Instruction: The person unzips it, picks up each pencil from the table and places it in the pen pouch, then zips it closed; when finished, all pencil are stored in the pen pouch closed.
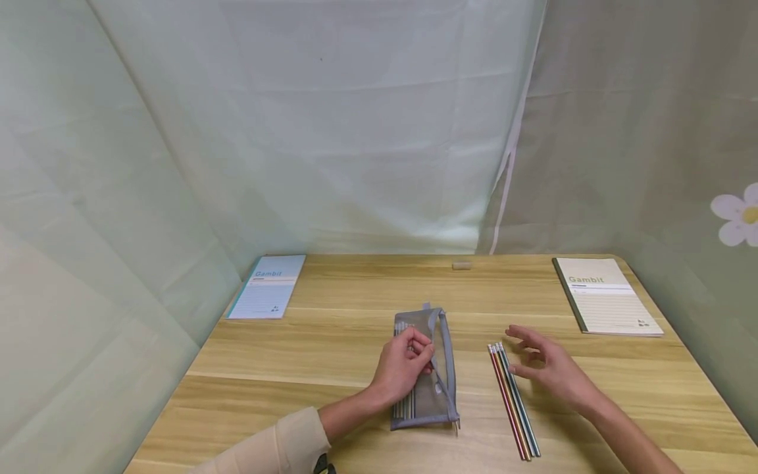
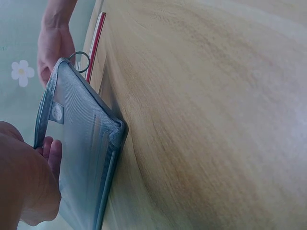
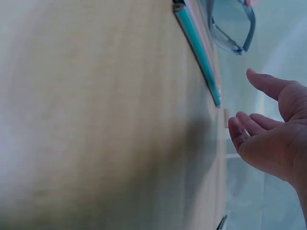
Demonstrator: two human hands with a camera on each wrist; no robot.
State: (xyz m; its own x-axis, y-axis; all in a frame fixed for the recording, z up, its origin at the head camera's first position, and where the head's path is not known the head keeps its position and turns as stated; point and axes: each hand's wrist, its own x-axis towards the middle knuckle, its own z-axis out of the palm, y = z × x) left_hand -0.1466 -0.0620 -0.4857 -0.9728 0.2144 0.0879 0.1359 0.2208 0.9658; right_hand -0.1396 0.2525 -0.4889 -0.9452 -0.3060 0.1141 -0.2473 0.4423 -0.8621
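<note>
A grey mesh pencil case (image 1: 425, 403) lies on the table with its zipped side gaping open to the right. My left hand (image 1: 401, 366) is over it, pinching the edge of the opening between thumb and fingers. Slim light sticks show through the mesh along its left side. To the right lies a row of pencils (image 1: 512, 400) in red, gold and blue-green, side by side. Just beyond them hovers my right hand (image 1: 552, 370), thumb and fingers spread apart with nothing between them. In the right wrist view the thumb and fingers (image 3: 263, 86) point toward the pencil case's raised opening.
A blue notebook (image 1: 268, 289) lies at the back left and a cream notebook (image 1: 610, 296) at the back right. Near the table's back edge sits a small beige block (image 1: 461, 266). Pale curtains (image 1: 355, 131) hang behind and beside the table.
</note>
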